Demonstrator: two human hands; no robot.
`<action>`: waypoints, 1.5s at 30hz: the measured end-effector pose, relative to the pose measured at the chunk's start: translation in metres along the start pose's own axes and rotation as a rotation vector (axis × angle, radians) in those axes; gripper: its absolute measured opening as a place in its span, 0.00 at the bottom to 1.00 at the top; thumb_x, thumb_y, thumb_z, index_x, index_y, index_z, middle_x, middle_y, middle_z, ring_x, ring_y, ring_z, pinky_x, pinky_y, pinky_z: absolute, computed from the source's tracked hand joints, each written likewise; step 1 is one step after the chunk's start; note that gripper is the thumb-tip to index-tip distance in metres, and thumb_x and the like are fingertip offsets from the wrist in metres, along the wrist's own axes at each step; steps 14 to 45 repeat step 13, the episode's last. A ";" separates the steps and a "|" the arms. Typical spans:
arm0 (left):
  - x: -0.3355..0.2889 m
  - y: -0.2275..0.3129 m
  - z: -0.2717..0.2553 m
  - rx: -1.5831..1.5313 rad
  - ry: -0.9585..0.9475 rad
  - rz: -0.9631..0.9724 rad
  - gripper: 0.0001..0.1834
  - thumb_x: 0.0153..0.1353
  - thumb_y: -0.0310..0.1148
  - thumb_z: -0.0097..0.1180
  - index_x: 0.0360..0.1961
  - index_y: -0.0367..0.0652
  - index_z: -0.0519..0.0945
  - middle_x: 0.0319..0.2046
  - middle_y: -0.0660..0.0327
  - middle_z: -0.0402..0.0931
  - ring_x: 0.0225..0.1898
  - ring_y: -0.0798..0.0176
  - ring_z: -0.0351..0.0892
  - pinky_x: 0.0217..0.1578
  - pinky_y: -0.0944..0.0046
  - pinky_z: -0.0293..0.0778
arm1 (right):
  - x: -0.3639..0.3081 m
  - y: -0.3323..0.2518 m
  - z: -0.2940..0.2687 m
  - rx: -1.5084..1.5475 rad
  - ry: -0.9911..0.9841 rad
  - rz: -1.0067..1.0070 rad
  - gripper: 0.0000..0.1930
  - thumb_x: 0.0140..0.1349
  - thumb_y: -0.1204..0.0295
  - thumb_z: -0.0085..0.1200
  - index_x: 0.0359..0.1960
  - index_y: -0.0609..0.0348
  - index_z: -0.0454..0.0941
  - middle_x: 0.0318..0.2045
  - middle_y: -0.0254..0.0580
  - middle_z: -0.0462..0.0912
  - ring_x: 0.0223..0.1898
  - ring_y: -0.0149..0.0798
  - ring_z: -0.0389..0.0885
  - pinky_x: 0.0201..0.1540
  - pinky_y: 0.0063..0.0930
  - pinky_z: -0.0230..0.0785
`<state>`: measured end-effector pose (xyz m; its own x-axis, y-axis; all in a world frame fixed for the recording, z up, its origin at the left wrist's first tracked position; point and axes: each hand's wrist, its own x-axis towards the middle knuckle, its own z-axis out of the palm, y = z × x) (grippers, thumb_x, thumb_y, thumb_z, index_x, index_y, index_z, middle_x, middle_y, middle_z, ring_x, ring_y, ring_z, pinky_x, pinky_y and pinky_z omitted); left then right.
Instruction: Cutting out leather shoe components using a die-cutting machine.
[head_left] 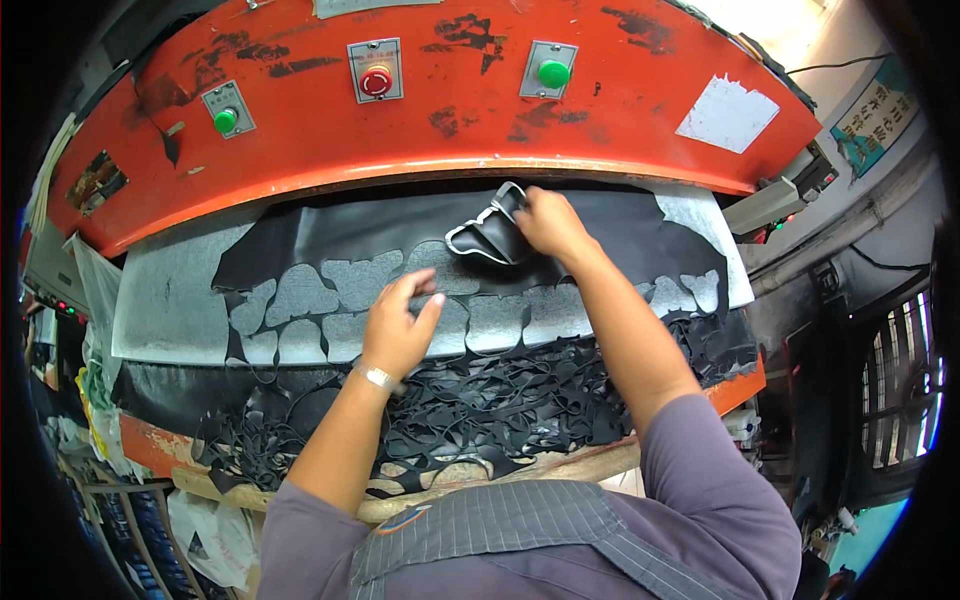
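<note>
My right hand (553,222) grips a cutting die (490,212), a curved metal outline with a pale edge and dark inner walls. The die is tilted over the far part of a black leather-like sheet (345,235). My left hand (398,325) is apart from the die, above the near part of the sheet, with thumb and fingers spread and nothing visible between them. Rounded cut-out gaps run along the sheet's near side, showing the grey board (180,290) underneath. Whether the left fingertips touch the sheet, I cannot tell.
A red-orange press (460,125) with a red button (376,81) and green buttons (553,74) spans the far side. A heap of black offcuts (480,400) lies along the near edge, above a worn wooden rail (590,462). Plastic bags (215,540) hang at left.
</note>
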<state>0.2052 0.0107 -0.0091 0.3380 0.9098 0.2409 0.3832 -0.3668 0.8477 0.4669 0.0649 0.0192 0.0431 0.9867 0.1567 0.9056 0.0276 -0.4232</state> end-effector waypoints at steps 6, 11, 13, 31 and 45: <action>0.028 -0.042 0.072 0.222 -0.034 -0.077 0.34 0.59 0.31 0.51 0.66 0.37 0.58 0.56 0.56 0.74 0.60 0.55 0.68 0.62 0.55 0.55 | -0.050 0.030 0.036 0.344 0.055 0.371 0.29 0.54 0.63 0.60 0.55 0.65 0.69 0.44 0.67 0.79 0.51 0.56 0.78 0.51 0.44 0.69; 0.029 -0.037 0.082 0.374 -0.007 -0.010 0.38 0.59 0.29 0.48 0.69 0.34 0.50 0.62 0.58 0.68 0.65 0.59 0.62 0.66 0.53 0.48 | -0.087 0.038 0.030 -0.033 0.018 0.013 0.40 0.48 0.48 0.65 0.60 0.54 0.68 0.63 0.65 0.61 0.68 0.54 0.54 0.64 0.50 0.50; 0.033 -0.034 0.081 0.376 -0.042 -0.029 0.39 0.59 0.29 0.48 0.70 0.34 0.47 0.63 0.57 0.67 0.66 0.60 0.60 0.67 0.52 0.47 | -0.090 0.039 0.036 -0.109 -0.041 0.021 0.45 0.48 0.46 0.66 0.66 0.48 0.61 0.68 0.62 0.53 0.71 0.59 0.45 0.69 0.51 0.40; 0.033 -0.034 0.081 0.376 -0.042 -0.029 0.39 0.59 0.29 0.48 0.70 0.34 0.47 0.63 0.57 0.67 0.66 0.60 0.60 0.67 0.52 0.47 | -0.090 0.039 0.036 -0.109 -0.041 0.021 0.45 0.48 0.46 0.66 0.66 0.48 0.61 0.68 0.62 0.53 0.71 0.59 0.45 0.69 0.51 0.40; 0.033 -0.034 0.081 0.376 -0.042 -0.029 0.39 0.59 0.29 0.48 0.70 0.34 0.47 0.63 0.57 0.67 0.66 0.60 0.60 0.67 0.52 0.47 | -0.090 0.039 0.036 -0.109 -0.041 0.021 0.45 0.48 0.46 0.66 0.66 0.48 0.61 0.68 0.62 0.53 0.71 0.59 0.45 0.69 0.51 0.40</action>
